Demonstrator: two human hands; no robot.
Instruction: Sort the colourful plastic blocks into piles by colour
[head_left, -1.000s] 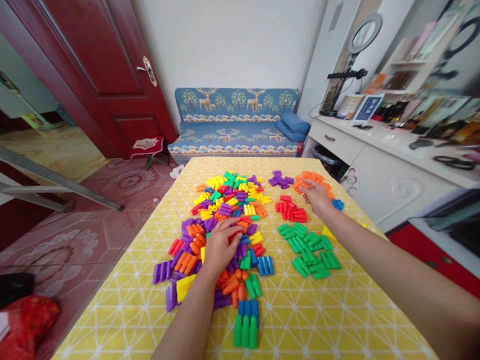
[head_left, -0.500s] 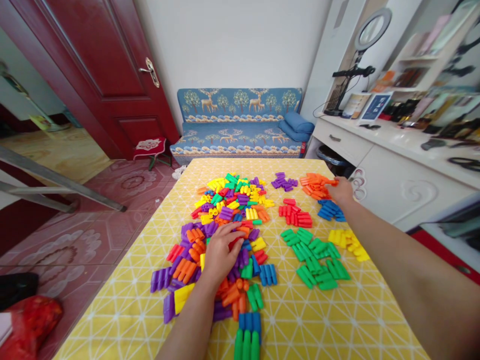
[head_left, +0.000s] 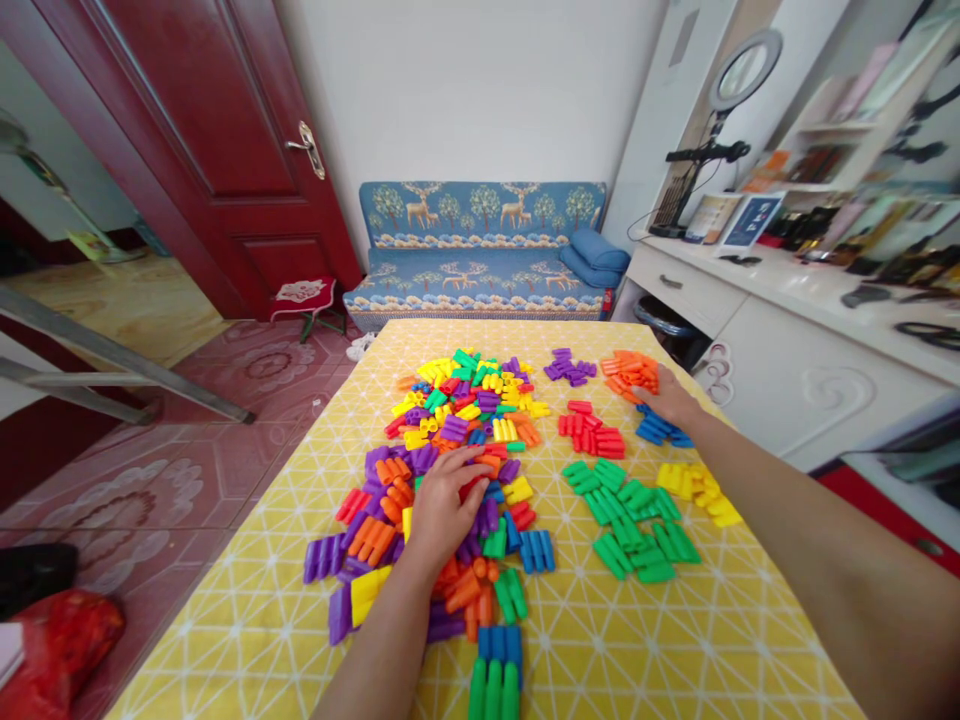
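The left hand (head_left: 442, 505) lies palm down on the mixed pile (head_left: 450, 450) of coloured blocks, near the pile's middle, with the fingers spread and slack over red, orange and purple pieces. It presses on them rather than closing round any one; whether a block sits under the palm cannot be told. The pile runs from the near edge of the yellow tablecloth (head_left: 675, 640) up toward the far end of the table, and a green block (head_left: 491, 690) and a blue one (head_left: 499, 642) lie at its near tip.

The right hand (head_left: 667, 400) reaches far out, well to the right of the pile, with its arm crossing the right side of the cloth. Its fingers are loosely extended and rest between two sorted groups: the orange group (head_left: 630, 372) just beyond the fingertips and the blue group (head_left: 660, 428) just under the heel of the hand. It seems to touch the edge of the orange blocks, but no block is clearly gripped, and the underside of the hand is hidden.

Other sorted groups lie to the right of the pile: purple (head_left: 568, 366) at the far side, red (head_left: 592, 432) just beside the pile's right edge, green (head_left: 630, 515) nearer than the red, and yellow (head_left: 697, 488) to the right of the green, near the forearm.

Beyond the pile, past the table's far end, stands a blue sofa (head_left: 480, 245). Left of it is a dark red door (head_left: 202, 150), and right of the table a white cabinet (head_left: 780, 350).
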